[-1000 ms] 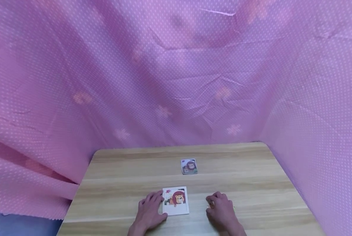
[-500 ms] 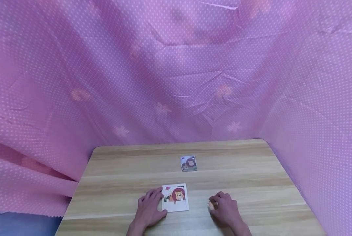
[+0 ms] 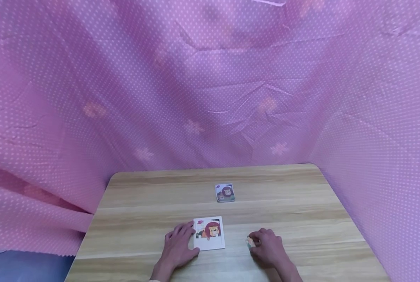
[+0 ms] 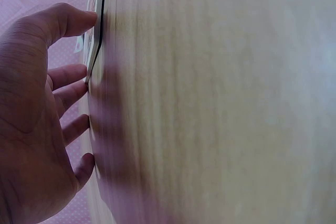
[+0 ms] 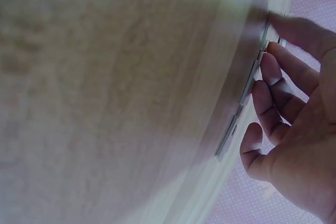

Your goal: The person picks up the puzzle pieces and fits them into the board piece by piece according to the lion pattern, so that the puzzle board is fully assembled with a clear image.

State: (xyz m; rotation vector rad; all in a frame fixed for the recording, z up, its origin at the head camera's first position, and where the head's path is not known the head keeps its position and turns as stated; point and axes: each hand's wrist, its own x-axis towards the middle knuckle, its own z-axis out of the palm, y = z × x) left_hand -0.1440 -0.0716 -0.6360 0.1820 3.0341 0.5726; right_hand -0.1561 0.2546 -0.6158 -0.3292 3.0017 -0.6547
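Observation:
A white-framed jigsaw puzzle board (image 3: 210,245) lies flat on the wooden table, with a partly filled lion picture in its upper portion and a plain white lower portion. Its left edge is touched by the thumb and fingertips of my left hand (image 3: 177,247), whose fingers are spread. To the right of the board, my right hand (image 3: 269,248) pinches a small colourful puzzle piece (image 3: 250,242) between thumb and forefinger, low over the table. In the right wrist view, several thin flat pieces (image 5: 227,137) lie under the other fingers; their printed faces cannot be made out.
Beyond the board lies a small card or stack (image 3: 225,193) with a similar lion picture. A pink dotted cloth (image 3: 210,98) hangs behind and at both sides of the table (image 3: 153,196). Bare wood separates the board from the right hand.
The right hand has shifted slightly right, and a puzzle piece now shows at its fingertips, turned a little. My left hand keeps its place at the board. The head view has tilted slightly.

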